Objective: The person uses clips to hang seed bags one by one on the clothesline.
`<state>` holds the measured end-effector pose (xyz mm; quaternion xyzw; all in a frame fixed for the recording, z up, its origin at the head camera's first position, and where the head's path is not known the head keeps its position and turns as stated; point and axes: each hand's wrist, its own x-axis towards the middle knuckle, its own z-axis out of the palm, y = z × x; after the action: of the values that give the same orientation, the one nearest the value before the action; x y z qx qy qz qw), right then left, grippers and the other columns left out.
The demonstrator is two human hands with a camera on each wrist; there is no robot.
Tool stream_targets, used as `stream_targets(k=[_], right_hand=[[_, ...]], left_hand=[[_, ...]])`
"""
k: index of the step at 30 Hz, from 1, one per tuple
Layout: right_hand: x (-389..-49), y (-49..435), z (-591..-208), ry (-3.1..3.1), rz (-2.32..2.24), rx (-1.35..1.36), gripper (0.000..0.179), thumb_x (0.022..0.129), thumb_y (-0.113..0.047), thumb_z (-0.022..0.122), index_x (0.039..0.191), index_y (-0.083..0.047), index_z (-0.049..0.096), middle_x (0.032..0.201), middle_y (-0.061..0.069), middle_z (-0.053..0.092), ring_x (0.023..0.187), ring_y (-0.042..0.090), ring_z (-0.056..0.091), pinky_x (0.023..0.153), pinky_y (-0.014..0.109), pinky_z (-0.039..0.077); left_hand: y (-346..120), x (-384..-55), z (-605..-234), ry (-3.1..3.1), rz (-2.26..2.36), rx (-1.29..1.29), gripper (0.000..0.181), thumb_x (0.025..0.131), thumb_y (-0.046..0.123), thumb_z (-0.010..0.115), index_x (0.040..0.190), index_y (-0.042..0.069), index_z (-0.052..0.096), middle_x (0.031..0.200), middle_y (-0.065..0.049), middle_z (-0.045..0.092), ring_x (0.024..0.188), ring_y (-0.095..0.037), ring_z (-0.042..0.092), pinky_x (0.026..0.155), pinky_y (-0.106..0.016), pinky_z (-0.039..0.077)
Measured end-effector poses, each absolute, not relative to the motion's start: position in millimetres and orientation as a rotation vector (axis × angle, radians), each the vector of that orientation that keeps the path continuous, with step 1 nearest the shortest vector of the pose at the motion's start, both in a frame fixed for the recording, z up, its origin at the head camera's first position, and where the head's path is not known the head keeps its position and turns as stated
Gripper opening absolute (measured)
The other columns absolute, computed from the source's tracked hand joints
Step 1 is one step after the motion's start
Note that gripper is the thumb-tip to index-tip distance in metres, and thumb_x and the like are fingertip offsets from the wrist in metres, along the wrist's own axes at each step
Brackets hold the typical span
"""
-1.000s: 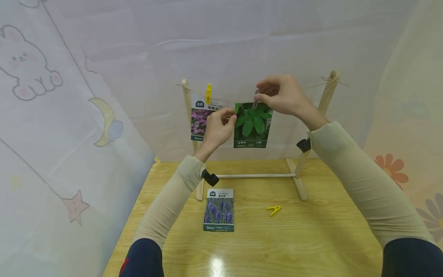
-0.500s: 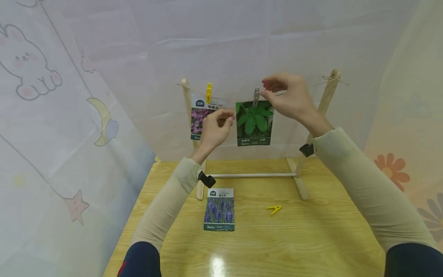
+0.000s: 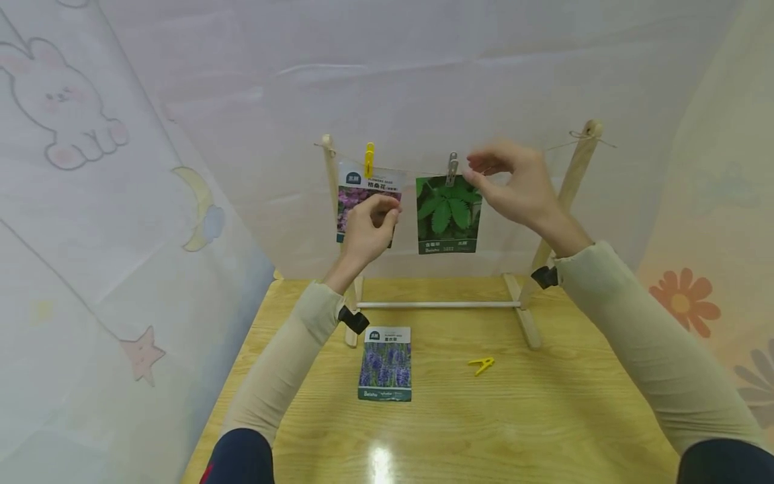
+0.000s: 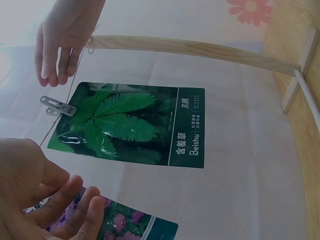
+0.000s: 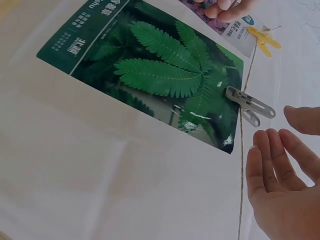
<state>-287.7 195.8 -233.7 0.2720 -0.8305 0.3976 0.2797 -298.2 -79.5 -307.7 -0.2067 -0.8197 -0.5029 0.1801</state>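
Note:
A green-leaf seed packet [image 3: 449, 215] hangs from the twine [image 5: 242, 180], held at its top edge by a grey metal clothespin [image 5: 250, 102]. Just right of that clothespin is my right hand [image 3: 514, 185], fingers relaxed and apart from it, holding nothing. My left hand [image 3: 367, 232] has loosely bent fingers with nothing between them. It hovers in front of a pink-flower seed packet [image 3: 351, 198], hiding part of it. A yellow clothespin [image 3: 369, 160] fixes that packet to the twine. In the left wrist view both hands flank the green packet without touching it.
A purple-flower seed packet [image 3: 385, 363] lies on the wooden table [image 3: 484, 430], with a loose yellow clothespin [image 3: 482, 365] to its right. The twine runs between two wooden posts [image 3: 574, 181], joined low down by a white rod [image 3: 435, 304]. A pale printed cloth [image 3: 423, 87] stands behind.
My right hand has let go of the grey clothespin and drawn back to the right. My left hand has let go of the green packet and moved left and slightly down.

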Motion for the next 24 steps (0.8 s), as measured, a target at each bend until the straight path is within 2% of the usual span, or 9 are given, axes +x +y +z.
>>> stream_targets(k=[6, 16, 22, 24], right_hand=[[-280, 204, -244, -2.249, 1.061, 0.723, 0.024, 0.098, -0.005, 0.076, 0.122, 0.000, 0.076, 0.114, 0.017, 0.078, 0.092, -0.011, 0.062, 0.089, 0.016, 0.055], [-268, 215, -265, -2.276, 1.028, 0.700, 0.023, 0.097, -0.006, 0.078, 0.119, 0.001, 0.078, 0.113, 0.014, 0.078, 0.091, -0.010, 0.061, 0.087, 0.016, 0.053], [-261, 219, -281, -2.249, 1.020, 0.745, 0.021, 0.096, -0.003, 0.078, 0.116, 0.002, 0.079, 0.109, 0.015, 0.078, 0.094, 0.022, 0.071, 0.086, 0.017, 0.055], [-257, 220, -287, -2.250, 1.024, 0.742, 0.021, 0.095, -0.004, 0.079, 0.116, 0.000, 0.079, 0.109, 0.015, 0.079, 0.094, 0.026, 0.071, 0.086, 0.019, 0.055]], left_hand=[[-85, -291, -317, -2.347, -1.392, -0.577, 0.018, 0.107, 0.012, 0.066, 0.119, 0.002, 0.075, 0.110, -0.013, 0.079, 0.091, -0.024, 0.076, 0.083, -0.039, 0.062], [-92, -275, -329, -2.465, -1.352, -0.582, 0.024, 0.108, 0.018, 0.064, 0.128, 0.007, 0.071, 0.115, -0.010, 0.077, 0.101, -0.024, 0.075, 0.090, -0.039, 0.064], [-97, -267, -338, -2.489, -1.378, -0.563, 0.025, 0.109, 0.022, 0.063, 0.130, 0.008, 0.070, 0.121, -0.010, 0.075, 0.105, -0.027, 0.076, 0.093, -0.042, 0.064], [-99, -265, -343, -2.496, -1.383, -0.556, 0.027, 0.109, 0.022, 0.063, 0.131, 0.007, 0.069, 0.123, -0.011, 0.074, 0.106, -0.027, 0.075, 0.094, -0.043, 0.064]])
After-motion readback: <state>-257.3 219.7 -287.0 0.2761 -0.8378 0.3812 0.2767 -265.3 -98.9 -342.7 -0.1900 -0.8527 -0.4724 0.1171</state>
